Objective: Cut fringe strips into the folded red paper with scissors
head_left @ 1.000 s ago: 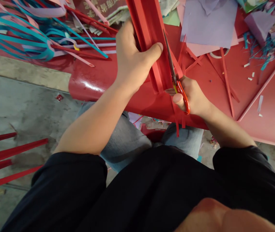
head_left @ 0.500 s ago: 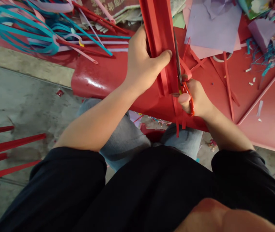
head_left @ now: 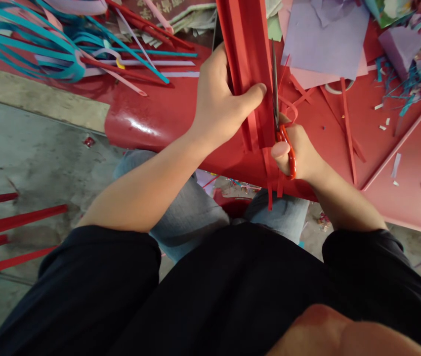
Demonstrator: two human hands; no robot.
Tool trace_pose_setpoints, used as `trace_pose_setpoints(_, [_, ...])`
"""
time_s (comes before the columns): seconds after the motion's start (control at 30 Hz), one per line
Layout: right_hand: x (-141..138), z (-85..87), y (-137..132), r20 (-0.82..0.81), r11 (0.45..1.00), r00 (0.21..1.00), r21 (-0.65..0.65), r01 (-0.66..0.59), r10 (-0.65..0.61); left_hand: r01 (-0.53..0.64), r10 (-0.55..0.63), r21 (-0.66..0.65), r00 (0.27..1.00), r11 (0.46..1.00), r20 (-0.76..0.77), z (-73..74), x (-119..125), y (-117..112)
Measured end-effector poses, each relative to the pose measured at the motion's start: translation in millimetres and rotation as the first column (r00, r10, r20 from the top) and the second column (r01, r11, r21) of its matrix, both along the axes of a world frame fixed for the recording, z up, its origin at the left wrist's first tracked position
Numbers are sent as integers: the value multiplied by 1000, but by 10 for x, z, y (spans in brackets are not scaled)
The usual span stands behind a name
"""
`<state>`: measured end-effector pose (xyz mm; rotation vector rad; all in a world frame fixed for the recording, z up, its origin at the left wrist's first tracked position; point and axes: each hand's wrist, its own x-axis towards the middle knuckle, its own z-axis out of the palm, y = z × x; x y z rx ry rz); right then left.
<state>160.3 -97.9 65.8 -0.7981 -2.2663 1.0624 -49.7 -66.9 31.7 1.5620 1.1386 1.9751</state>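
Note:
My left hand (head_left: 220,94) grips a long folded piece of red paper (head_left: 249,59), thumb on top and the other fingers hidden behind it. Closed round the red handles of a pair of scissors (head_left: 275,91), my right hand (head_left: 295,148) is just to the right of the paper's lower end. The scissor blades point away from me along the paper's right edge. Narrow red strips (head_left: 269,178) hang below the paper at the table edge, and a curled red strip (head_left: 290,106) lies beside the scissors.
Bundles of blue, pink and red strips (head_left: 73,59) lie at the upper left. Purple paper sheets (head_left: 323,42) cover a tape roll (head_left: 338,88) partly. Scraps and a thin pink stick (head_left: 399,143) lie on the red tabletop (head_left: 410,183) at the right. Red strips (head_left: 20,222) show over the floor.
The scissors have shifted slightly and their blades look closer together beside the paper's edge. The red paper has turned a little, its lower end moving right. My left hand keeps its hold.

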Motion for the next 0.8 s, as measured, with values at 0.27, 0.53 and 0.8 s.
trace_pose_setpoints(0.27, [-21,-20,12,-34,999,999,-33,25,-26,83,-79,36,992,996,-101,-7,-119,-6])
trace_pose_setpoints(0.53, [-27,-67,14,-79,999,996,-35,32,-35,112,-120,-56,982,992,-146,-13,-203,-20])
trace_pose_setpoints(0.8, [-10,-92,10,-68,993,995,-89,73,-79,43,-49,-133,998,990,-39,224,-51,-195])
